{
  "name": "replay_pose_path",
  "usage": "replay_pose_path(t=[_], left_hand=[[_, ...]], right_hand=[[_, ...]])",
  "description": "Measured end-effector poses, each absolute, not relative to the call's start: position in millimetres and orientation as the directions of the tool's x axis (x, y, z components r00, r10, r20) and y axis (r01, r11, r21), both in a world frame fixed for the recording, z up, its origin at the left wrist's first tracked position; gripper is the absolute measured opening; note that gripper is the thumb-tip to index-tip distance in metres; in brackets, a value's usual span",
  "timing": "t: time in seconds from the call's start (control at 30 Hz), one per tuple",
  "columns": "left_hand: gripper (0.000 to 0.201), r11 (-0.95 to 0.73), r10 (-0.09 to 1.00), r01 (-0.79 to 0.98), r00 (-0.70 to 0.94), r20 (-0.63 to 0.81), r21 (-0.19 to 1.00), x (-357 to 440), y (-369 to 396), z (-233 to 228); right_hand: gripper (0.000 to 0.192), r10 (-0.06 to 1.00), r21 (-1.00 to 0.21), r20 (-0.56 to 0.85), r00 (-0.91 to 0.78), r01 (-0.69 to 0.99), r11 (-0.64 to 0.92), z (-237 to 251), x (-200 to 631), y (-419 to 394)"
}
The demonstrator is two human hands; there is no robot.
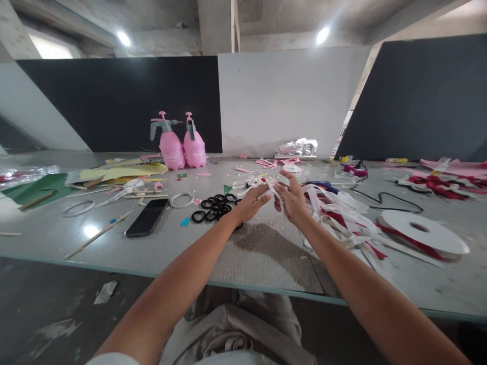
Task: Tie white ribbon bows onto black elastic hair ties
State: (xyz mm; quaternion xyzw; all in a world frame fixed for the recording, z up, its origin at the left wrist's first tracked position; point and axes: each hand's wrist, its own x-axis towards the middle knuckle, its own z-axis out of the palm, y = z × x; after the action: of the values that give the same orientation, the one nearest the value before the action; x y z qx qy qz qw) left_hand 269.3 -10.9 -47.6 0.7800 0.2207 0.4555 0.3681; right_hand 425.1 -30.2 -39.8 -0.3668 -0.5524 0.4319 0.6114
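Both hands meet above the desk (266,253): the left hand (251,203) and right hand (291,200) seem to pinch a short white ribbon strip (271,189) between their fingertips, though blur obscures each grip. Black rings (215,207) lie just left; a ribbon pile (342,218) right.

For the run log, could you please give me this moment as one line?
left hand: pinching white ribbon strip | right hand: holding same strip | nearby: black rings, phone, ribbon spool

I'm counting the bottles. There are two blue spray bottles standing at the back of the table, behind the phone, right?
Not quite: the two spray bottles are pink, not blue. The head view shows them standing side by side at the back of the table, behind the phone.
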Motion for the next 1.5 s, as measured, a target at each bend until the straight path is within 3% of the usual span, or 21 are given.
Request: replay_pose_path(t=[0.23,0.33,0.53,0.7,0.83,1.03,1.23,1.37,1.5], left_hand=[[0.051,-0.691,0.648,0.083,0.511,0.565,0.718,267.1,-7.6,-49.1],[0.051,-0.706,0.638,0.095,0.516,0.572,0.702,266.4,-6.8,-49.9],[0.055,-0.639,0.722,0.204,0.493,0.486,0.742,264.0,-8.2,-55.6],[0.057,-0.734,0.626,0.204,0.575,0.527,0.648,262.1,-10.5,-53.2],[0.059,-0.74,0.618,0.197,0.577,0.534,0.643,262.4,-11.6,-50.9],[0.058,-0.618,0.744,0.046,0.357,0.565,0.785,276.1,-10.2,-60.8],[0.041,-0.493,0.85,-0.088,0.164,0.501,0.865,285.8,-4.1,-66.1],[0.034,-0.437,0.886,-0.13,0.107,0.45,0.89,284.6,-3.9,-60.9],[0.027,-0.388,0.906,-0.178,0.107,0.41,0.904,284.4,-6.7,-56.2]], right_hand=[[0.063,0.958,-0.91,0.287,0.021,-0.307,0.279,-35.5,426.2,-33.4],[0.061,0.955,-0.905,0.29,0.062,-0.306,0.294,-35.4,425.9,-32.2],[0.057,0.967,-0.911,0.251,0.036,-0.329,0.249,-31.7,425.2,-34.6],[0.052,0.978,-0.935,0.194,-0.08,-0.315,0.16,-31.6,425.5,-36.8],[0.057,0.975,-0.949,0.191,-0.114,-0.274,0.154,-35.5,423.9,-34.8],[0.053,0.922,-0.923,0.385,0.033,-0.002,0.385,-41.6,421.5,-27.9],[0.041,0.879,-0.881,0.472,0.073,0.079,0.466,-46.3,421.2,-23.9],[0.039,0.855,-0.865,0.497,0.149,0.01,0.502,-47.7,422.3,-20.7],[0.044,0.905,-0.886,0.417,0.084,-0.184,0.425,-46.5,421.7,-22.3]])
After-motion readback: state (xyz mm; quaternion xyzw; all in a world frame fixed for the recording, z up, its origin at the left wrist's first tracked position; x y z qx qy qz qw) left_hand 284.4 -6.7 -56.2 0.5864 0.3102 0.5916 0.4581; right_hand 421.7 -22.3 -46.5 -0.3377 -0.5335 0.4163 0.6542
